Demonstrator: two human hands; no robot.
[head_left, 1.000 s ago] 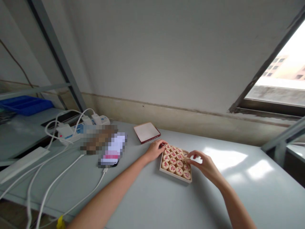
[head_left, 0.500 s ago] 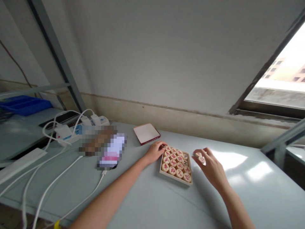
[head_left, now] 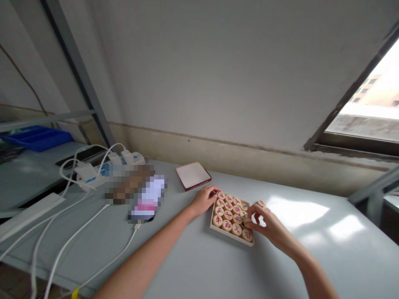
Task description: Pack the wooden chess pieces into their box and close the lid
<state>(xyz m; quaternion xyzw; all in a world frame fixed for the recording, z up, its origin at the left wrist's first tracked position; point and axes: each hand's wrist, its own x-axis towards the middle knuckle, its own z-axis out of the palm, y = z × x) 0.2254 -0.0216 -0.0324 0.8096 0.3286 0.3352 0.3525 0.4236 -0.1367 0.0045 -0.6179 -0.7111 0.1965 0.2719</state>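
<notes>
~16 vis. pcs (head_left: 228, 215) in 1 box (head_left: 231, 238), 1+ loose pc (head_left: 261, 203), 1 lid (head_left: 193, 176), 1 phone (head_left: 149, 197).

And there sat the box (head_left: 231, 236) on the table (head_left: 187, 257), pieces (head_left: 227, 215) inside — a lone piece (head_left: 261, 203) to its right, lid (head_left: 193, 175) behind and left, phone (head_left: 149, 197) farther left — power strip (head_left: 139, 158) behind that!

phone (head_left: 149, 197) on white cable (head_left: 137, 226), power strip (head_left: 107, 169) with plugs (head_left: 85, 171), blue tray (head_left: 39, 138), window (head_left: 375, 110)
</notes>
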